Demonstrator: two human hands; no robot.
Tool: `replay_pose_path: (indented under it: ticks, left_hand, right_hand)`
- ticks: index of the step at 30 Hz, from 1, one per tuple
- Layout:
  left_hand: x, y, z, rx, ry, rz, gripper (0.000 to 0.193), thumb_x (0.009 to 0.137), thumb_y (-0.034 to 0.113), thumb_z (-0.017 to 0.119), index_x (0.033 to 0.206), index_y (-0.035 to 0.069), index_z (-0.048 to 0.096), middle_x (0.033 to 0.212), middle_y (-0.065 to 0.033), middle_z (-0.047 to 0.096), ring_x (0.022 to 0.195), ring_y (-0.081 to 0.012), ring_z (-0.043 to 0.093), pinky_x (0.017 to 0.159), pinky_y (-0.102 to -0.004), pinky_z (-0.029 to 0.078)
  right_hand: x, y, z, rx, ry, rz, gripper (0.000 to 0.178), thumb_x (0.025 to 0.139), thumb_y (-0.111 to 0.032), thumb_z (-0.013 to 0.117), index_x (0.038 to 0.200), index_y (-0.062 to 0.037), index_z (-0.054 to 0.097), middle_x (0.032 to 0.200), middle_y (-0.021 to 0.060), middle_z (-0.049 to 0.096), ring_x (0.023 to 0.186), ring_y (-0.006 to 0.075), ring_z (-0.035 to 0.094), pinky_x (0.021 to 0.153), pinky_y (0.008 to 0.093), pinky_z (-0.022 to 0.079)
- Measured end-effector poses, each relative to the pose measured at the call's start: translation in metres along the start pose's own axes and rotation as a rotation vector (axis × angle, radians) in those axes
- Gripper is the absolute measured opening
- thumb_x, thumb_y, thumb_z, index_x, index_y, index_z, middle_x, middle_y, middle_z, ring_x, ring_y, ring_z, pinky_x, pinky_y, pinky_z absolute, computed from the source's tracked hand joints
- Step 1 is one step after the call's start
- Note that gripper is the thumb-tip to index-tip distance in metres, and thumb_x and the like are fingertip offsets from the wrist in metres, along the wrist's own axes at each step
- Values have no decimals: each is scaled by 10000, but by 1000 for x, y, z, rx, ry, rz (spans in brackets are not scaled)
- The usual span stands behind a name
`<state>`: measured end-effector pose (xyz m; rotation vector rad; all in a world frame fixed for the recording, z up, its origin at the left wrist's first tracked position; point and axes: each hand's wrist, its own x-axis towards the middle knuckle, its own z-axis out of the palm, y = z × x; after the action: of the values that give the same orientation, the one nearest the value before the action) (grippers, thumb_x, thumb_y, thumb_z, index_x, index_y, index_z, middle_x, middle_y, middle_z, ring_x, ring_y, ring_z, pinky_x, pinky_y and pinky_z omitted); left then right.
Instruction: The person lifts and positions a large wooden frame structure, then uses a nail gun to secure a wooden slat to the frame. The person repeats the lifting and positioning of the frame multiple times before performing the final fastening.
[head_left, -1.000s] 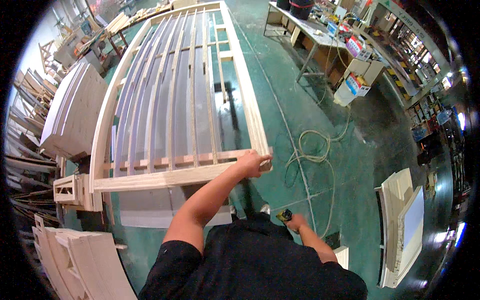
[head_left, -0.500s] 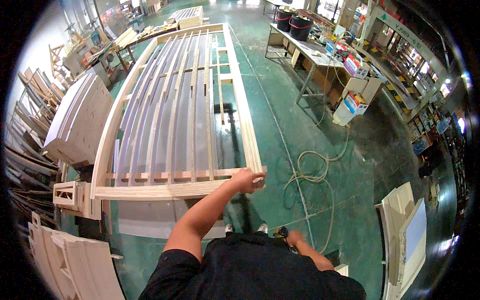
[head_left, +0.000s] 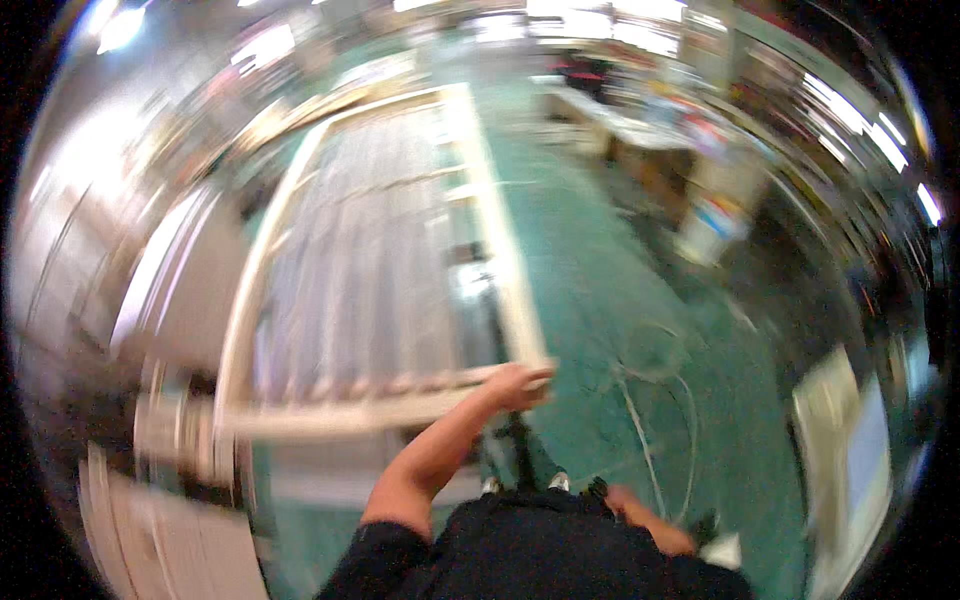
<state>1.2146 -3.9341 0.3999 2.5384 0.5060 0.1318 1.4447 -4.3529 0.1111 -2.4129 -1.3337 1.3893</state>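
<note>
A long pale wooden frame with lengthwise slats lies in front of me, its near end level with my waist. My left hand is closed around the frame's near right corner, with the arm stretched forward. Low at my right side, my right hand is closed on a dark hand tool. The tool is small and blurred, and its exact kind does not show. Grey-white sheets show below the near end of the frame.
A workbench with boxes and dark buckets stands at the far right. A pale hose loops over the green floor. Stacked panels lean at the right, and more panels stand at the near left. A stack of boards is beside the frame.
The whole view has shifted and blurred with head movement, so the frame appears lower and farther right. My left hand stays on the corner, and my right hand still has the tool.
</note>
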Motion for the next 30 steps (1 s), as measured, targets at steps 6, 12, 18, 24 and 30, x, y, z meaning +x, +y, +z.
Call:
replay_pose_path:
  ticks: [6, 12, 18, 24, 30]
  left_hand:
    - [-5, 17, -29, 4, -95, -78, 697, 798, 362, 803, 1436, 242, 551, 1229, -205, 667, 1144, -426, 616, 964, -526, 499]
    - [-41, -125, -9, 2092, -94, 1053, 507, 1034, 223, 585, 1523, 247, 451, 1524, -122, 458, 1484, -291, 319, 1221, -646, 228]
    - [-6, -133, 5, 2196, 84, 1217, 343, 1051, 211, 530, 1391, 210, 575, 1340, -57, 622, 858, -177, 563, 1210, -611, 267]
    - [-45, -116, -33, 1872, -323, 974, 438, 1004, 202, 599, 1438, 204, 538, 1312, -92, 647, 791, -216, 545, 1121, -546, 391]
    - [-100, -59, -17, 93, -121, -162, 559, 949, 205, 675, 1481, 214, 507, 1347, -115, 643, 1029, -277, 614, 1031, -495, 486]
  right_hand:
    - [22, 4, 20, 152, 18, 140, 195, 663, -225, 760, 782, -76, 720, 687, 122, 643, 612, 309, 570, 543, 468, 421]
    - [-48, -52, -67, 164, 98, 130, 275, 654, -210, 746, 912, -123, 782, 929, 134, 748, 846, 346, 702, 644, 491, 523]
    - [-112, -53, -33, 315, 524, 496, 253, 741, -277, 721, 934, -128, 789, 984, 102, 767, 926, 341, 722, 705, 506, 558]
    - [-115, -26, -34, 406, 136, 461, 232, 777, -314, 716, 836, -93, 749, 851, 119, 743, 744, 317, 679, 650, 523, 516]
    - [-146, -25, -33, 270, 45, 204, 565, 849, -549, 652, 1126, -59, 693, 1045, 183, 716, 886, 357, 695, 754, 504, 531]
